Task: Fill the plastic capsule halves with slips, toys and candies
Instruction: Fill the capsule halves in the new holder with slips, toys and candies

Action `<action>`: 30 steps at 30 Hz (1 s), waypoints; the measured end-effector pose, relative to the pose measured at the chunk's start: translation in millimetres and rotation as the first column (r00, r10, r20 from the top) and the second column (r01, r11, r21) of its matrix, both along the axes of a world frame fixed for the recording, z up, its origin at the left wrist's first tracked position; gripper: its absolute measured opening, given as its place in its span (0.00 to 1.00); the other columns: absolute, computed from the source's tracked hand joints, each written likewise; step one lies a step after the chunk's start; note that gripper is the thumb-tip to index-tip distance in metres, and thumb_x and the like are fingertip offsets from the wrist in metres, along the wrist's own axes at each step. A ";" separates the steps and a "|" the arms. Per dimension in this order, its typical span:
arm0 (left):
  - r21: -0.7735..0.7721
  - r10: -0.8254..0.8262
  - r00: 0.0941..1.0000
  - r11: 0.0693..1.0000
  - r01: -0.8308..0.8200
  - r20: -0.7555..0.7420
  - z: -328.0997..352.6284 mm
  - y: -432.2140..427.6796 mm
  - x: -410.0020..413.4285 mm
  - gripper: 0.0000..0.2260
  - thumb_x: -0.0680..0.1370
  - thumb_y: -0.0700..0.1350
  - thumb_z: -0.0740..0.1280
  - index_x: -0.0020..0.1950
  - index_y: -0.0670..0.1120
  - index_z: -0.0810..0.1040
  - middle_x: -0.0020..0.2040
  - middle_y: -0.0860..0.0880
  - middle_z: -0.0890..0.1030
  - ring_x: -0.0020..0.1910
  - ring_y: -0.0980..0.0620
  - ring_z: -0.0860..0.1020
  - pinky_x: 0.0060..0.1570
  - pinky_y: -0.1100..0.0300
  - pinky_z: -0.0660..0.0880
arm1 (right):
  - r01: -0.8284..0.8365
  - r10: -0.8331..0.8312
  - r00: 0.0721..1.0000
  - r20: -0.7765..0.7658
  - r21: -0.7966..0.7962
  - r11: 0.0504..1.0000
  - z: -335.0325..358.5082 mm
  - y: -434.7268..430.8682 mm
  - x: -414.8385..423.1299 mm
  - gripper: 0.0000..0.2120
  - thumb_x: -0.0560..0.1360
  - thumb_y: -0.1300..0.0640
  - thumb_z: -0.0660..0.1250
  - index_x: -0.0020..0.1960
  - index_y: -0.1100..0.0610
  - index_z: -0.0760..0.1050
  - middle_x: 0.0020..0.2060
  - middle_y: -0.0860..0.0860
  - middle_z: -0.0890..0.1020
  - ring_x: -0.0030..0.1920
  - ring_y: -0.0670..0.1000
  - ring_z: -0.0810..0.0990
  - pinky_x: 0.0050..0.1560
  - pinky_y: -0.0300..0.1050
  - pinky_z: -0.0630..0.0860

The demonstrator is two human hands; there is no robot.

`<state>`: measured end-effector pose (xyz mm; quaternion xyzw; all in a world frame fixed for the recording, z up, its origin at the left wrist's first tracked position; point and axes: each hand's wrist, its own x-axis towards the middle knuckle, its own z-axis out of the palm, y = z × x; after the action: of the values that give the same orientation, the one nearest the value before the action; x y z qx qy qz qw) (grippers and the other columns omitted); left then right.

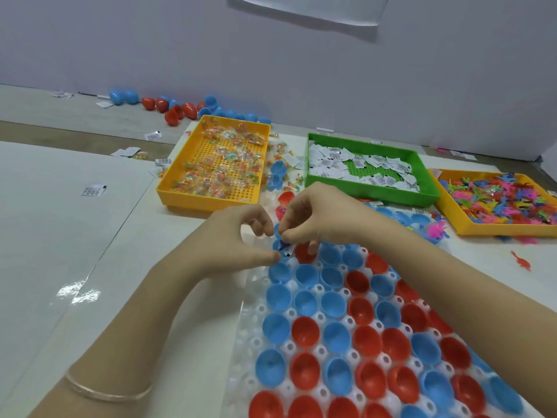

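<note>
Several blue and red capsule halves [334,303] stand open side up in a clear plastic holder tray [250,354]. Over the tray's far left corner my left hand [238,236] and my right hand [313,215] meet. Both pinch a small white and blue paper slip [285,248] just above a blue half. A green tray [373,191] holds several white slips [340,164]. One yellow tray [168,191] holds wrapped candies [223,170]; another yellow tray [458,218] at the right holds colourful plastic toys [506,197].
Loose blue and red capsule halves [177,108] lie along the back wall. Stray slips [94,190] and candies lie on the white table at the left. A pink toy [437,230] and a red toy [521,260] lie beside the holder tray.
</note>
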<state>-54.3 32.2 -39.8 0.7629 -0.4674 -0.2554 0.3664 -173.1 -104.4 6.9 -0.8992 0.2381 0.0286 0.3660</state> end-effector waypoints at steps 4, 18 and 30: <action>-0.011 -0.033 0.999 0.999 0.033 0.004 0.4 1.5 2.1 0.11 0.64 0.50 0.80 0.40 0.59 0.80 0.44 0.57 0.79 0.28 0.63 0.75 0.34 0.63 0.72 | -0.074 0.069 0.997 -0.035 -0.138 0.988 -0.7 6.2 2.3 0.04 0.68 0.60 0.76 0.37 0.53 0.82 0.26 0.42 0.79 0.25 0.35 0.75 0.25 0.29 0.69; -0.261 0.303 0.952 0.923 -0.283 0.043 10.7 -3.2 26.1 0.14 0.78 0.38 0.66 0.47 0.60 0.79 0.47 0.62 0.80 0.41 0.60 0.78 0.38 0.66 0.72 | 0.056 -0.050 0.989 0.137 -0.037 0.998 22.4 -21.5 -30.2 0.05 0.71 0.48 0.73 0.45 0.47 0.81 0.36 0.45 0.84 0.29 0.41 0.78 0.27 0.37 0.76; 0.314 0.177 0.826 0.866 -0.389 0.534 18.4 -63.3 85.4 0.14 0.79 0.53 0.67 0.60 0.47 0.79 0.53 0.46 0.82 0.48 0.47 0.78 0.48 0.54 0.77 | 0.099 -0.084 0.951 0.298 -0.035 0.995 21.8 -39.5 -45.4 0.02 0.73 0.50 0.70 0.45 0.44 0.81 0.37 0.39 0.83 0.33 0.43 0.79 0.34 0.34 0.76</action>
<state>31.1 -31.1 -21.5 0.9235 -0.3589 -0.0880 0.1025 -218.5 -143.9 28.7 -0.8901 0.2227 -0.1290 0.3763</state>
